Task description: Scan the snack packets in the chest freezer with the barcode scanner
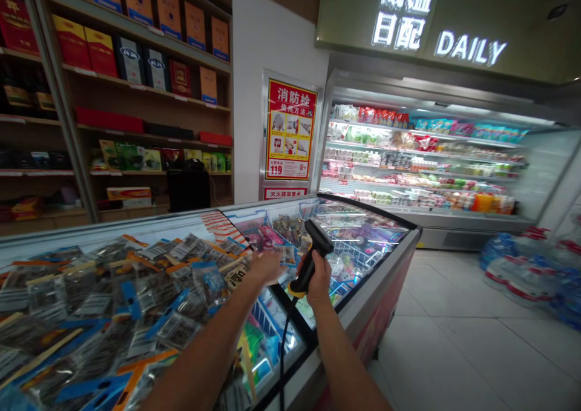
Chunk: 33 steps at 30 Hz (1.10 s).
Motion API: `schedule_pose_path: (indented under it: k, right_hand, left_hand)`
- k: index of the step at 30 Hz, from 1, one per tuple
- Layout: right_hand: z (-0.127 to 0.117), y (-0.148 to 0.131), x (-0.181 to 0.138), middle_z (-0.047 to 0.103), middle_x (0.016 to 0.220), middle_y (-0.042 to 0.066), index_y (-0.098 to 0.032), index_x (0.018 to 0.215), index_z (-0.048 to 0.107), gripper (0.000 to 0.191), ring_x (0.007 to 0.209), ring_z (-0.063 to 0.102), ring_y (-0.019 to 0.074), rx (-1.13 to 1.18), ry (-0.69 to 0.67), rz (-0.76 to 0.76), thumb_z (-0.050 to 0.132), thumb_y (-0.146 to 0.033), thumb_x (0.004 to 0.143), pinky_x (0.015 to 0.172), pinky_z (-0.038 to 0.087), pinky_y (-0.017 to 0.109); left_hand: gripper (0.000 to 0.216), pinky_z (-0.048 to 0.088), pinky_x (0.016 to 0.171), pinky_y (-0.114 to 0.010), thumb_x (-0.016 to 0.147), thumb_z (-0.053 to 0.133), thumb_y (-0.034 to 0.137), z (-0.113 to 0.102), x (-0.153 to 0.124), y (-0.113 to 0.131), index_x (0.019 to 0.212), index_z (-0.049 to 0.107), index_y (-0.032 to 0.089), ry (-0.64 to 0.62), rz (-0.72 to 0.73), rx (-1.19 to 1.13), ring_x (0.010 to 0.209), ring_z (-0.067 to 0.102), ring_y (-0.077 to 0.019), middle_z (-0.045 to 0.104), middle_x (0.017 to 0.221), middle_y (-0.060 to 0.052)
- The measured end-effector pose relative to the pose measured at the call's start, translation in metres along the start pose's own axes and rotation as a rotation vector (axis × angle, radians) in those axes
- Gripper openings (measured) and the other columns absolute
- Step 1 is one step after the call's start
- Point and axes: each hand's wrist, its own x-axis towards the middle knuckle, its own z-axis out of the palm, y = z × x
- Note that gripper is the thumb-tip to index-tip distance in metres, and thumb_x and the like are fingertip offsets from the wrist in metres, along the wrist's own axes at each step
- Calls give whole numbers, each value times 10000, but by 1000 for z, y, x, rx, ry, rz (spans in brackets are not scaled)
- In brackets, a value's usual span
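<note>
A black barcode scanner (310,259) with a yellow-trimmed base is gripped in my right hand (320,275), fingers wrapped round its handle. Its black cable (285,344) hangs down over the freezer's edge. To the left of the scanner, my left hand (267,268) reaches over the right end of a pile of small clear snack packets (149,290) with blue and orange edges. Motion smears its fingers, so whether they pinch a packet is unclear. A packet with large dark characters (236,273) lies just left of that hand.
The packets lie on a glass-topped chest freezer (372,278) with blue wire baskets (267,323) inside. Shelves of boxed goods (136,60) stand behind on the left. A lit open fridge (422,157) is at the back right, and shrink-wrapped water bottles (521,266) stand on the tiled floor.
</note>
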Motion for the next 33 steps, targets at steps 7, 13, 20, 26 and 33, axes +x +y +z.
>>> schedule_pose_path:
  k: [7,13,20,26,33]
  right_hand:
    - [-1,0,-1,521,453,-27,-168,653,517,283,373,465,102,-10,-6,18,548,-450,637,359,348,220]
    - [-1,3,0,521,450,-28,-167,617,511,272,376,469,103,-62,-30,30,551,-434,646,352,343,219]
    - [0,5,-8,517,418,-24,-159,603,517,299,336,440,92,-59,-66,61,538,-451,663,342,342,212]
    - [1,2,-15,537,426,2,-138,602,552,336,350,467,100,-49,-221,180,530,-467,667,332,345,201]
    - [2,-1,-21,522,409,2,-127,588,559,354,328,454,91,-67,-324,270,537,-475,649,315,345,190]
  left_hand:
    - [306,283,917,-460,662,558,206,14,6,10,963,597,250,-24,19,70,1094,480,-277,612,1085,-105]
    - [476,319,843,-499,536,647,424,-25,-12,-28,943,596,183,-26,-180,139,1027,505,-378,602,1057,-196]
    - [756,282,857,-513,478,699,421,-28,-21,-28,1139,475,131,75,-246,124,1023,494,-392,596,1034,-236]
    - [753,379,823,-321,595,643,215,-29,-12,-35,1263,308,123,243,-219,-29,1017,531,-241,537,1155,-169]
    - [802,386,852,-314,618,610,162,-28,-8,-36,1312,210,122,445,-216,-180,1058,501,-224,514,1171,-143]
